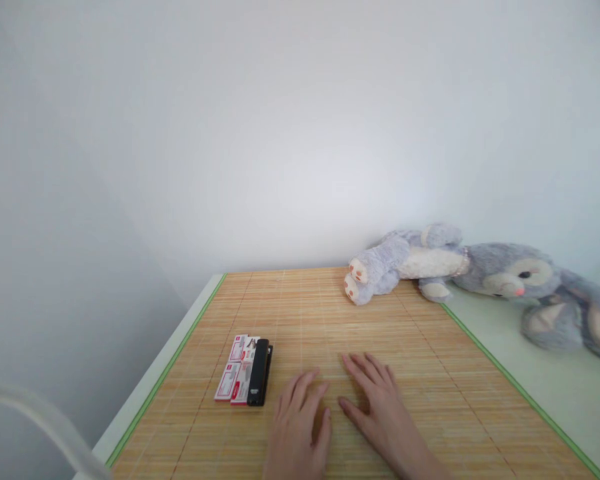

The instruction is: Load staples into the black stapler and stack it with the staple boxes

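My left hand [297,427] rests on the bamboo mat [320,313] near its front middle, fingers spread and holding nothing. To its right, my right hand [377,407] lies on the mat with its fingers apart, also holding nothing. Just left of my left hand is a black stapler [258,373], lying lengthwise away from me and apart from the fingers. Against the stapler's left side are small white, pink and red boxes [227,380] with printed labels, which look like staple boxes. The stapler partly covers their right edge.
A grey plush rabbit [430,261] lies on its side along the back right, its feet on the mat and its head and ears on the white tabletop [510,333]. A pale wall [300,133] stands behind. A blurred white curved tube [40,420] is at lower left.
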`<state>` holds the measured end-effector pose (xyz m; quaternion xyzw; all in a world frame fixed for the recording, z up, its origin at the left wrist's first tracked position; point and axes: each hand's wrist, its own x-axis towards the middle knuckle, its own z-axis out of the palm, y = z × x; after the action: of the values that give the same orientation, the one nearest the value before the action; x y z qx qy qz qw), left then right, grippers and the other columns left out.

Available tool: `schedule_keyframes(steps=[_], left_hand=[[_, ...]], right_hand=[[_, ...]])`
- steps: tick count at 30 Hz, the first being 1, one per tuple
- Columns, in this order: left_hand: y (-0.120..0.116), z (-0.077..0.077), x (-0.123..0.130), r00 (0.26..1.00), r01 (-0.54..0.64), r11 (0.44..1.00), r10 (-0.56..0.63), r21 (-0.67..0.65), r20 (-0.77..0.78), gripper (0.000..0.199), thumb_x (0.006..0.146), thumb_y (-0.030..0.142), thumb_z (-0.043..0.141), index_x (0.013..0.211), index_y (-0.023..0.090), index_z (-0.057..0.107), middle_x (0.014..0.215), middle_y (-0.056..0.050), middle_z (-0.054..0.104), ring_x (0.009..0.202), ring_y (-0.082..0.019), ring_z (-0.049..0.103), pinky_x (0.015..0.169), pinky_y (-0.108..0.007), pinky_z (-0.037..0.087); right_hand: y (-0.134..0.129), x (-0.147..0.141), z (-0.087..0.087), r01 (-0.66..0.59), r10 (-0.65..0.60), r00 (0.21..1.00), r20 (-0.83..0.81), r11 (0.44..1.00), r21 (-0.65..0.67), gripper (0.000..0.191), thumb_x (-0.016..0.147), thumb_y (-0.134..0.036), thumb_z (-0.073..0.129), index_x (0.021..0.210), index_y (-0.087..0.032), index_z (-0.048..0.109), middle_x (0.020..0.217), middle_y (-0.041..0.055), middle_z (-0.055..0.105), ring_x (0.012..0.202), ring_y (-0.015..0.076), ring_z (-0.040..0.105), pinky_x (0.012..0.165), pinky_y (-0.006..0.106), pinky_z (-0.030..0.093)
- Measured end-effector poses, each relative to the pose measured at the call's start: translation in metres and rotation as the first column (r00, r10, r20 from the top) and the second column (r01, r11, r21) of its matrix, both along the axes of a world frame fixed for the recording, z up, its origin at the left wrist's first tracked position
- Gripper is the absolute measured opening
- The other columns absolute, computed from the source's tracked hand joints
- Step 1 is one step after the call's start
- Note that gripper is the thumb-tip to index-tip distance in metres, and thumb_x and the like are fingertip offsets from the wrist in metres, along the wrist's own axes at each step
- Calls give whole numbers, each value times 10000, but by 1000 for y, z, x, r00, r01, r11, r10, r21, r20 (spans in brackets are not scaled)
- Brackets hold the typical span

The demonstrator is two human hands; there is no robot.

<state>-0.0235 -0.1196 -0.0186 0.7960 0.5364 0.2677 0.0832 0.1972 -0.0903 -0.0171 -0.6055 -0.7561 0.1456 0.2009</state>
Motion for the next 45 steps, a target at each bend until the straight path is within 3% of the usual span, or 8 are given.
schedule_keyframes(steps=[4,8,11,16,40,45], left_hand=[[13,-6,20,993,-61,998,58,-30,-98,560,988,378,525,1541,364,436,1693,2,292,1562,-328,247,1200,-615,377],[19,-14,21,973,-151,988,148,-3,-175,633,980,437,530,1584,392,343,1682,1,312,1567,-396,199,1209,-722,240],[20,-18,23,965,-178,984,177,13,-196,670,977,462,514,1600,426,268,1666,14,339,1568,-419,178,1195,-772,160],[21,-21,25,963,-175,985,172,2,-208,690,975,475,506,1608,420,235,1677,21,303,1564,-428,183,1180,-779,169],[21,-21,26,965,-184,983,180,-3,-188,687,972,495,509,1602,436,242,1673,37,309,1568,-411,184,1196,-752,172],[21,-19,27,951,-194,981,184,-16,-250,677,984,488,477,1609,407,228,1681,48,278,1574,-411,154,1200,-747,162]], right_hand=[[-11,23,-14,149,-157,978,134,986,70,689,968,-572,534,1601,-394,330,1662,-12,333,1551,429,164,1185,755,98],[-17,18,-18,188,-213,955,207,973,134,654,993,-575,477,1603,-394,327,1678,-8,278,1552,480,84,1142,818,22],[-18,14,-16,161,-189,956,224,978,136,655,1012,-557,442,1620,-391,266,1691,-9,223,1555,469,85,1146,815,31],[-18,13,-15,47,-66,976,208,994,96,656,1034,-559,410,1626,-431,159,1693,-24,201,1562,413,144,1182,773,75],[-19,13,-12,52,-68,976,206,995,82,670,1036,-554,419,1631,-425,140,1701,-17,167,1570,395,123,1197,753,62],[-19,12,-12,57,-78,969,236,994,97,671,1041,-572,390,1636,-396,134,1700,1,167,1568,397,128,1193,757,78]])
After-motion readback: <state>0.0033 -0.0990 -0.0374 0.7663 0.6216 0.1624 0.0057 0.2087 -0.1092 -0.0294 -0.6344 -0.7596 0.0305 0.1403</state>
